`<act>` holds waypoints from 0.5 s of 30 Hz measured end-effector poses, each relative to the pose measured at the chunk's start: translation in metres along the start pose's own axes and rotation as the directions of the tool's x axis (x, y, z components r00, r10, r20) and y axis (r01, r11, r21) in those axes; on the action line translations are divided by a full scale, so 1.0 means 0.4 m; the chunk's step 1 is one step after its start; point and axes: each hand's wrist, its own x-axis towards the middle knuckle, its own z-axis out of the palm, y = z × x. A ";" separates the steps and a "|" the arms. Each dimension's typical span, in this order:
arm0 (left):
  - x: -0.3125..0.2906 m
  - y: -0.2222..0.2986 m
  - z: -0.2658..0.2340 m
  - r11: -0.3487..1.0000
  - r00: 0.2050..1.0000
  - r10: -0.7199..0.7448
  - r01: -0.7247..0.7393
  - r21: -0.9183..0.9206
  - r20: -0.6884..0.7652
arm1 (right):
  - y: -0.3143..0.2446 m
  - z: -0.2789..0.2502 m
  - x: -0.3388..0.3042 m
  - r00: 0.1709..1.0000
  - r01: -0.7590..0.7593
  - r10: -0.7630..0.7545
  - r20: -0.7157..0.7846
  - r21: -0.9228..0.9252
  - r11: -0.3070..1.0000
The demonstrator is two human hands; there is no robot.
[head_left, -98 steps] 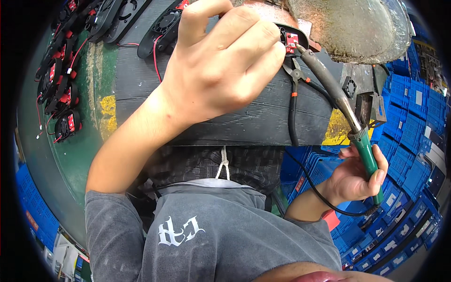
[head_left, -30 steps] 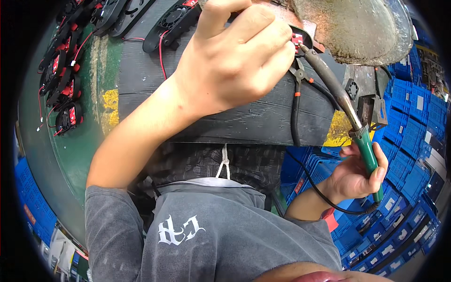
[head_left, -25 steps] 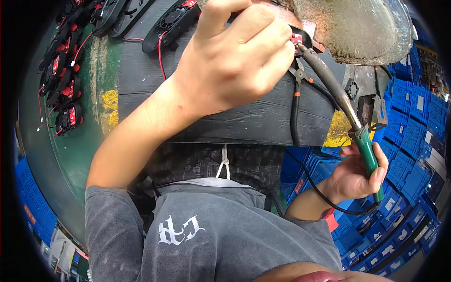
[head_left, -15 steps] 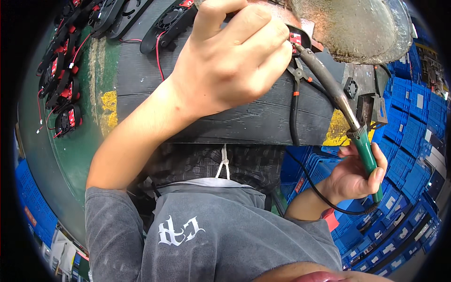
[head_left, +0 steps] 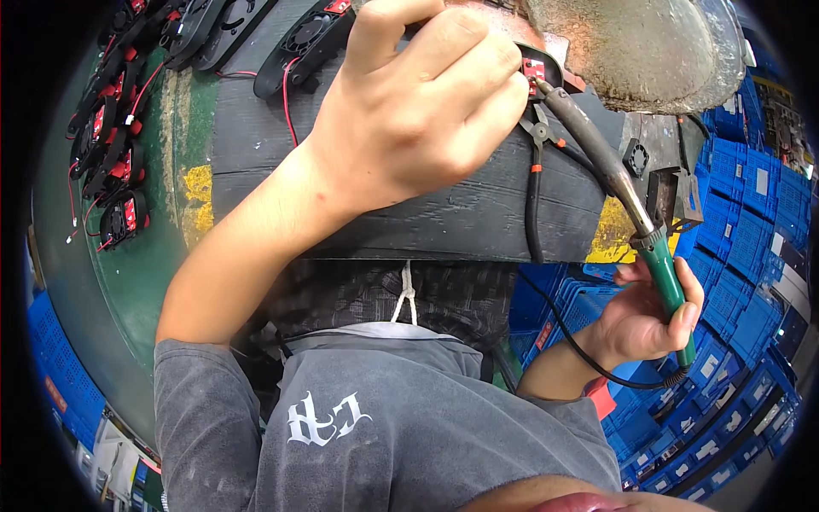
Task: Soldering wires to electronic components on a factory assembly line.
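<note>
My right hand (head_left: pixel 636 322) grips the green handle of a soldering iron (head_left: pixel 595 145), whose long metal barrel slants up and to the left. Its tip meets or lies just over a small red circuit board (head_left: pixel 533 72), which sits in a dark rounded housing. Beside the board, my left hand (head_left: pixel 426 98) is closed with the fingers curled. Its fingertips are hidden, so what they pinch cannot be made out. Just below the board lie cutting pliers (head_left: pixel 537 132) with dark handles and orange bands.
A black fan unit (head_left: pixel 307 34) with a red wire lies left of my left hand. Several more fan units (head_left: pixel 119 218) line the green surface at far left. A worn, stained transparent shield (head_left: pixel 644 60) hangs at upper right. A small fan (head_left: pixel 636 158) and blue crates (head_left: pixel 734 230) are at right.
My left hand has shifted very slightly to the left. The soldering iron and my right hand stay almost in place.
</note>
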 end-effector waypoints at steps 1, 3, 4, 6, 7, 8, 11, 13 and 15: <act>-0.002 -0.004 0.010 1.000 0.999 0.018 -0.018 0.006 -0.045 | 0.000 0.000 -0.001 1.000 -0.005 0.005 -0.020 -0.009 1.000; -0.005 -0.012 0.035 0.998 0.989 0.054 -0.052 0.020 -0.135 | 0.000 0.004 0.000 0.999 -0.011 0.010 -0.040 -0.019 1.000; -0.007 -0.016 0.048 0.997 0.981 0.073 -0.069 0.029 -0.179 | -0.002 0.009 0.002 0.998 -0.010 0.009 -0.067 -0.017 1.000; -0.009 -0.024 0.073 0.994 0.958 0.110 -0.101 0.049 -0.265 | -0.005 0.016 0.003 0.996 -0.010 0.009 -0.094 -0.015 1.000; -0.009 -0.028 0.084 0.991 0.943 0.129 -0.116 0.061 -0.307 | -0.006 0.018 0.003 0.995 -0.014 0.013 -0.098 -0.009 1.000; -0.010 -0.032 0.093 0.989 0.926 0.148 -0.131 0.073 -0.348 | -0.007 0.019 0.003 0.995 -0.017 0.017 -0.101 -0.002 1.000; -0.009 -0.039 0.104 0.978 0.862 0.206 -0.172 0.115 -0.464 | -0.009 0.020 0.002 0.995 -0.017 0.017 -0.100 -0.008 1.000; -0.005 -0.015 0.040 0.991 0.945 0.133 -0.120 0.061 -0.298 | -0.009 0.013 0.002 0.994 -0.017 0.015 -0.106 -0.011 1.000; -0.003 -0.010 0.015 0.998 0.992 0.064 -0.062 0.024 -0.113 | -0.010 0.012 0.002 0.994 -0.015 0.014 -0.106 -0.008 1.000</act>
